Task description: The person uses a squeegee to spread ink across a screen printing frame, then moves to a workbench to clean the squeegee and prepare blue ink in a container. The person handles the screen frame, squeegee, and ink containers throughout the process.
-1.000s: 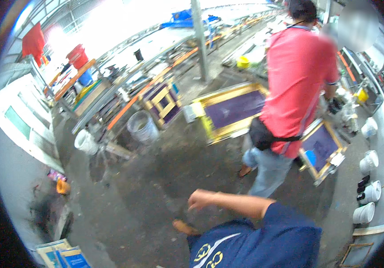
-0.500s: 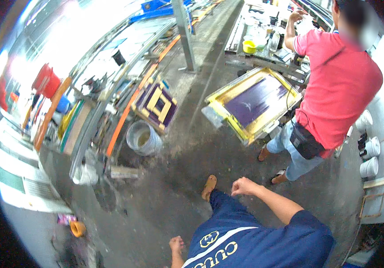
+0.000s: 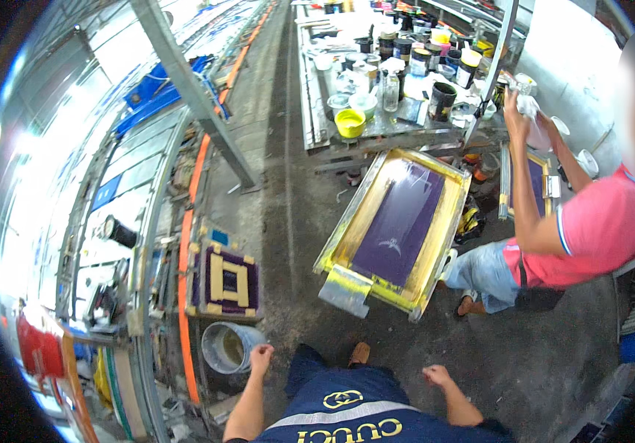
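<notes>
My left hand point(image 3: 261, 357) hangs low with its fingers curled in and nothing showing in them. It appears right beside the rim of a clear plastic bucket point(image 3: 216, 359), which holds some murky liquid. On the other side of my body, my right hand point(image 3: 437, 375) is also loosely closed, with nothing visible in it. Ahead of me a large screen-printing frame point(image 3: 322, 260) leans with its purple mesh facing up. A grey and yellow scoop-like tray point(image 3: 344, 292) rests on its near end. A smaller taped purple screen point(image 3: 253, 284) stands behind the bucket.
At the right a co-worker in a pink shirt point(image 3: 605, 229) holds a whitish cloth-like thing point(image 3: 530, 111). A bench point(image 3: 313, 122) bears several ink pots and a yellow tub point(image 3: 350, 123). A metal post point(image 3: 199, 96) rises beside the long printing table point(image 3: 129, 177) at left.
My view has turned right and come nearer the large screen. My left hand has swung forward; my right hand has dropped back. The co-worker has turned, and both of their hands now show.
</notes>
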Demonstrator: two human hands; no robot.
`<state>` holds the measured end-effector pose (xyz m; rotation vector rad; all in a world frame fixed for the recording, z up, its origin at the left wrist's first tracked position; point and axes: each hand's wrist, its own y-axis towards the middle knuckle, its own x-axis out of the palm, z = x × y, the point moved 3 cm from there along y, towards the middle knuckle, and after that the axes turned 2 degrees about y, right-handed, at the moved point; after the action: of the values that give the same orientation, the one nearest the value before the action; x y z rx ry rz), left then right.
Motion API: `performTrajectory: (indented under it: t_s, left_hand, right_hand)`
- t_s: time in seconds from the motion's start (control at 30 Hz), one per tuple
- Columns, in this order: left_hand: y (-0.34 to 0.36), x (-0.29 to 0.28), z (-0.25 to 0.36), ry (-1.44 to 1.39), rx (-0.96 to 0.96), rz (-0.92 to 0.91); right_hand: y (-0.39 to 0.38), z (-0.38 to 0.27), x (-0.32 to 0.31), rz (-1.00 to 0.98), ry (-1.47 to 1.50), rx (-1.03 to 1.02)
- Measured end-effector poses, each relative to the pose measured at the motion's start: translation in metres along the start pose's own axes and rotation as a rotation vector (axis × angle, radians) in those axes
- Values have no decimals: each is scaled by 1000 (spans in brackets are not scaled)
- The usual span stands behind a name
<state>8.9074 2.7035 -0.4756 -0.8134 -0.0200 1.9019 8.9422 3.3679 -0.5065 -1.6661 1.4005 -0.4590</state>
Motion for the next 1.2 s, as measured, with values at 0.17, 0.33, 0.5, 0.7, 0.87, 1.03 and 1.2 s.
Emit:
performTrajectory:
  t_s: [0.17, 0.33, 0.5, 0.7, 0.87, 1.03, 1.2]
  left_hand:
    - [242, 29, 220, -28, 527, 171]
    - [459, 109, 581, -241, 873, -149]
    - [672, 276, 786, -89, 1116, -266]
    - [760, 415, 923, 27, 1099, -516]
    - [796, 443, 922, 62, 860, -620]
    - [736, 445, 928, 15, 972, -656]
    - [739, 392, 941, -379, 1234, -510]
  right_hand:
    - [-17, 61, 38, 415, 151, 168]
    - [-24, 29, 181, 381, 417, 473]
    - [25, -158, 277, 397, 597, 585]
    - [153, -356, 306, 460, 696, 321]
    - [200, -461, 290, 545, 769, 169]
    - [145, -441, 355, 660, 950, 317]
    - [-40, -357, 500, 672, 1131, 746]
